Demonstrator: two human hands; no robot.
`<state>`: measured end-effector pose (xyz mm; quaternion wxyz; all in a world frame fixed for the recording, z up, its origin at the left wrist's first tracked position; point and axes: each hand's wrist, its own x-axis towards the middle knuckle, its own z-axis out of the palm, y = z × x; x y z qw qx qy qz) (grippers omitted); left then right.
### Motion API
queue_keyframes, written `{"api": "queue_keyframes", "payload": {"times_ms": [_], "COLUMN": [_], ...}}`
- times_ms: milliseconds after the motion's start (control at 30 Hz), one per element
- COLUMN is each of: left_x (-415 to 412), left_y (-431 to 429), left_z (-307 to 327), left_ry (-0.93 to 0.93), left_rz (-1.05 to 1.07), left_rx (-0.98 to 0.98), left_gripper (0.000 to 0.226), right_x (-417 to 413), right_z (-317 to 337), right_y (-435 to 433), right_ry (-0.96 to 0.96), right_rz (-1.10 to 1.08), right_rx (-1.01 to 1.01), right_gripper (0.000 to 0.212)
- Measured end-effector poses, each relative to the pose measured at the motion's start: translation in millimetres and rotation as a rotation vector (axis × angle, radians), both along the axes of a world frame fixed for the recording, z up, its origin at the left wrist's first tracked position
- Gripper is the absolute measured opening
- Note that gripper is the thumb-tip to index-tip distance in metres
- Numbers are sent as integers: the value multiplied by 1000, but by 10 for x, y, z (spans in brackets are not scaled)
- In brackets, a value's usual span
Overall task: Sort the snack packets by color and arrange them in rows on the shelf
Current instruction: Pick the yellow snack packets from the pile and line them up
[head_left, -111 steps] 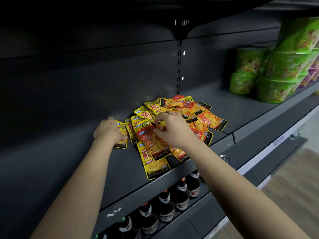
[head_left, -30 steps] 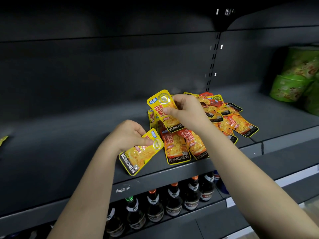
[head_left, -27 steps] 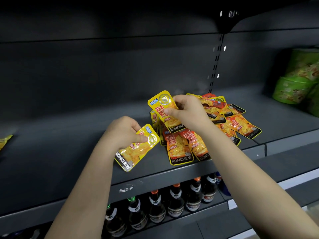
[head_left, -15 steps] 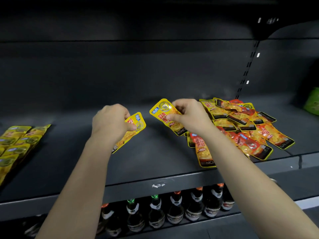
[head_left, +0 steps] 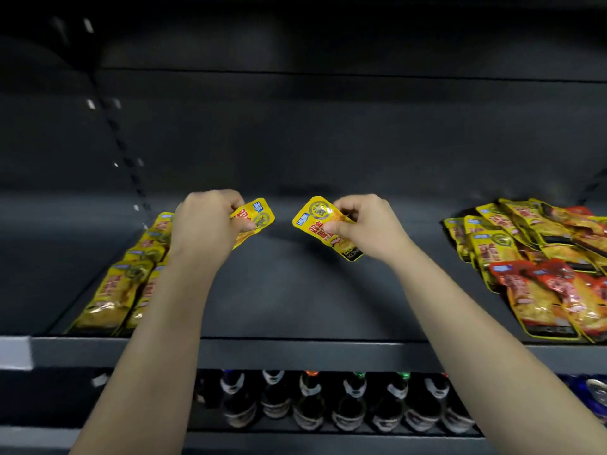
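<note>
One yellow packet (head_left: 254, 218) is pinched in the left hand (head_left: 205, 221) and a second yellow packet (head_left: 315, 220) in the right hand (head_left: 368, 224), both above the shelf (head_left: 295, 290). They have moved away from the mixed pile (head_left: 532, 257) toward the yellow rows (head_left: 131, 274), so placing them probably comes next.

Glossy yellow foil snack packet (head_left: 259, 218), held tilted, left of centre; second yellow foil packet (head_left: 318, 224), tilted, right of centre. Rows of yellow packets (head_left: 115, 290), lower left of dark grey metal shelf (head_left: 295, 297); yellow-and-red packet heap (head_left: 542, 254), right edge.
</note>
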<state>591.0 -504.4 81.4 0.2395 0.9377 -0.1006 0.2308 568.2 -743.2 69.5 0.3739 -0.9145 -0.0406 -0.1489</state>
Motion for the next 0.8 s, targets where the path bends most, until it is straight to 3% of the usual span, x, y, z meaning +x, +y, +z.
{"api": "queue_keyframes", "payload": {"times_ms": [400,600,800], "left_x": [316,564,723], "left_y": [1002,1141,1171], "left_z": [-94,-127,-183], "left_ry": [-109,-100,-115], "left_rz": [45,16,-14], "left_rx": [115,151,139], "left_gripper": [19,20,19], "right_x": [384,634,986], "right_z": [-78,-197,-318], "right_y": [1102,1338,1441], "right_ry": [5,70,255], "right_rz": [3,-74,-122], "right_rx": [35,263,514], "right_gripper": [7,13,23]}}
